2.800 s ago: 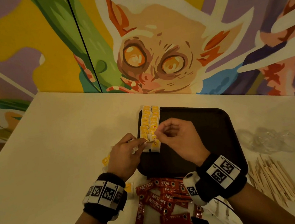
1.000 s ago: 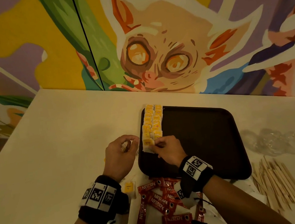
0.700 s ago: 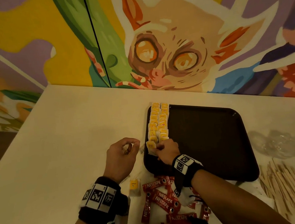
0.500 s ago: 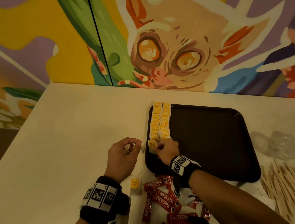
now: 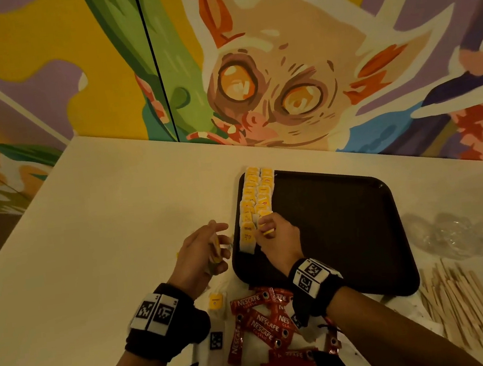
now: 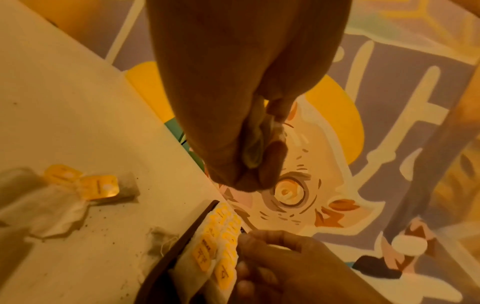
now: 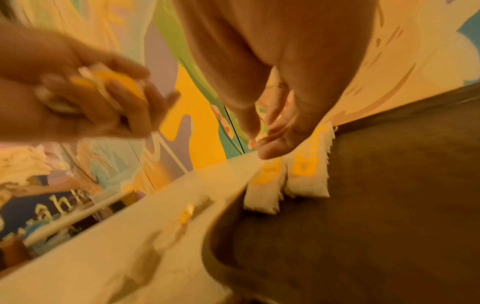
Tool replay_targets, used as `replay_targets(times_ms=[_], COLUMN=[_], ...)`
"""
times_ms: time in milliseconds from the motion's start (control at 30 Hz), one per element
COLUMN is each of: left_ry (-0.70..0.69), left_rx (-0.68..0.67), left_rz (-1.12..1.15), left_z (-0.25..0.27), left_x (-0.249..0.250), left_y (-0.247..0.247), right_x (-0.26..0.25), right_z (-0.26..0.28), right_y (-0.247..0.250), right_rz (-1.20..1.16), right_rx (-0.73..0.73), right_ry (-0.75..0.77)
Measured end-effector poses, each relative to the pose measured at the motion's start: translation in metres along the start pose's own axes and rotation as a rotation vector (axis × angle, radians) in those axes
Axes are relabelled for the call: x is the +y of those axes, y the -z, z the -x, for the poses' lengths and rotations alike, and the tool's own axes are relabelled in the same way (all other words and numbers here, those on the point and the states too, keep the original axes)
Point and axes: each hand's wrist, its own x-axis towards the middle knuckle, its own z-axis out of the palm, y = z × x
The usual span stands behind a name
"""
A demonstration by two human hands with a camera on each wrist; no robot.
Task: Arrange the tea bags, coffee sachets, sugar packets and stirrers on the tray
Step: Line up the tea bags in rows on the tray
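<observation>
A dark tray (image 5: 345,231) lies on the white table (image 5: 105,243). Two rows of yellow-tagged tea bags (image 5: 255,199) run along its left edge. My right hand (image 5: 269,229) is at the near end of these rows, fingertips pinching a tea bag (image 5: 267,232) by its yellow tag; the right wrist view shows its fingertips (image 7: 270,150) closed just above the rows (image 7: 306,176). My left hand (image 5: 208,246) hovers just left of the tray and grips a small bunch of tea bags (image 7: 109,88), also seen from the left wrist (image 6: 255,148). Red coffee sachets (image 5: 262,322) lie heaped near the table's front edge. Wooden stirrers (image 5: 465,307) lie at the right.
Crumpled clear plastic (image 5: 462,233) sits right of the tray. A loose tea bag (image 5: 216,301) lies by my left wrist, and more loose tea bags (image 6: 98,185) lie on the table to the left. A painted wall (image 5: 250,61) stands behind the table.
My right hand has stayed at the near end of the tea bag rows. The left hand's fingers have spread out, showing the bags it holds, and it has shifted slightly toward the tray.
</observation>
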Motion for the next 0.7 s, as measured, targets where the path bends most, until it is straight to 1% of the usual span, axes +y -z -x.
replay_targets(times_ms=[100, 167, 267, 333, 400, 467, 567, 700], left_ry=[0.068, 0.095, 0.109, 0.116, 0.117, 0.114, 0.087, 0.093], left_rx=[-0.041, -0.084, -0.133, -0.147, -0.158, -0.155, -0.141, -0.099], left_rz=[0.036, 0.048, 0.043, 0.049, 0.062, 0.046, -0.033, -0.124], left_z=[-0.001, 0.0, 0.002, 0.0, -0.001, -0.001, 0.003, 0.005], left_x=[0.002, 0.003, 0.004, 0.003, 0.001, 0.001, 0.003, 0.002], left_y=[-0.002, -0.006, -0.012, -0.015, -0.017, -0.019, -0.022, -0.02], right_x=[-0.022, -0.036, -0.053, -0.058, -0.057, -0.054, -0.05, -0.047], right_z=[0.013, 0.023, 0.037, 0.043, 0.045, 0.046, 0.046, 0.043], right_y=[0.012, 0.021, 0.03, 0.033, 0.033, 0.032, 0.034, 0.041], right_rz=[-0.115, -0.146, -0.144, -0.095, -0.073, -0.085, -0.084, -0.047], right_rx=[-0.074, -0.162, -0.277, -0.31, -0.304, -0.273, -0.201, -0.144], right_ry=[0.092, 0.158, 0.22, 0.271, 0.291, 0.275, 0.239, 0.258])
